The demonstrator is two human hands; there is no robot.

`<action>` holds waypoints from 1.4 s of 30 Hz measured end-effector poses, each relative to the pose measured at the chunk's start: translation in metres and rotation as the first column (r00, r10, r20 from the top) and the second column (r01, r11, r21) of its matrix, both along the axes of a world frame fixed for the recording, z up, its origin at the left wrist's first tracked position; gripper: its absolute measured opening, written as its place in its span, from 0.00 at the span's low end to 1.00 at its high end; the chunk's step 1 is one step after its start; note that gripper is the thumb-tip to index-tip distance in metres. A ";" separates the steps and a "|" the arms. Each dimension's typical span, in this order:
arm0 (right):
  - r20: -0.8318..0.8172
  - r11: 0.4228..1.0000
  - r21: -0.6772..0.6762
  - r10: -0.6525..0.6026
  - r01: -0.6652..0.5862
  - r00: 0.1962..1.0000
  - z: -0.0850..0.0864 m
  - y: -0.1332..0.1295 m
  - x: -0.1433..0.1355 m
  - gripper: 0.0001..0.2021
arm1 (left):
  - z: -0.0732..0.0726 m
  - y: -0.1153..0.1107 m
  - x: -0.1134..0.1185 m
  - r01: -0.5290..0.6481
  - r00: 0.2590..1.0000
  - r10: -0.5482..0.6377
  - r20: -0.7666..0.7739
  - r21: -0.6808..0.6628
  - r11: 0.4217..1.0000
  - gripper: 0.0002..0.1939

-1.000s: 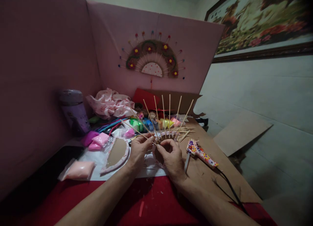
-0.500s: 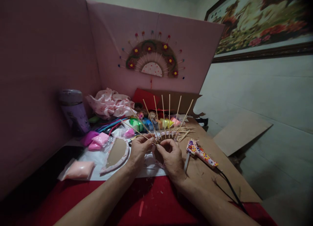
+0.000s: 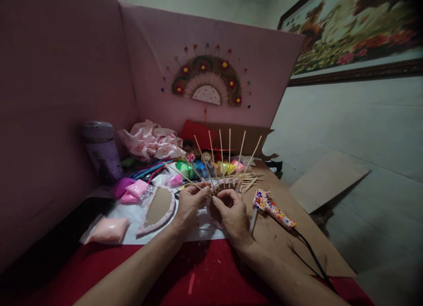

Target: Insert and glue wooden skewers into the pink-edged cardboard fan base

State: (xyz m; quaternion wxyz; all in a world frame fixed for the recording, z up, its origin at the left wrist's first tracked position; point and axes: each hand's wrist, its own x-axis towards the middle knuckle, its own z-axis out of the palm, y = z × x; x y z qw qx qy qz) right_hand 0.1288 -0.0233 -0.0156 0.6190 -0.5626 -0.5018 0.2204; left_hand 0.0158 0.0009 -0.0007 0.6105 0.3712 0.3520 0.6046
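My left hand (image 3: pixel 192 205) is closed in a pinch on the lower end of a thin wooden stick (image 3: pixel 185 175), which slants up to the left. My right hand (image 3: pixel 234 214) has its thumb and forefinger curled together at the base of the sticks, gripping a fabric-edged cardboard half-circle (image 3: pixel 215 211). Several more wooden sticks (image 3: pixel 229 158) fan out upright from its curved edge. My fingers partly cover the half-circle and the stick ends. Left of my hands lies a second cardboard half-circle (image 3: pixel 160 205) with a pale pink padded rim.
A flowered glue gun (image 3: pixel 274 210) with a black cord rests on a cardboard sheet (image 3: pixel 310 246) at right. Loose sticks (image 3: pixel 253 181), coloured clay packets (image 3: pixel 137 188), pink cloth (image 3: pixel 150 139) and a purple tumbler (image 3: pixel 102 151) lie around. A decorated fan (image 3: pixel 206 79) hangs on the pink panel behind.
The view has shifted very slightly. Both hands keep the same grip at the base of the sticks, with hardly any movement.
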 end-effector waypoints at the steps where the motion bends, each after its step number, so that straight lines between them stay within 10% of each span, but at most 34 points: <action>1: -0.007 1.000 0.000 0.000 0.000 1.000 0.000 0.000 0.000 0.07 | 0.000 0.000 0.000 0.000 1.000 0.000 -0.001 0.002 1.000 0.18; 42: -0.170 0.988 0.082 0.144 -0.132 0.975 -0.011 0.004 0.002 0.06 | 0.001 0.002 -0.004 0.015 1.000 -0.015 -0.009 0.007 1.000 0.18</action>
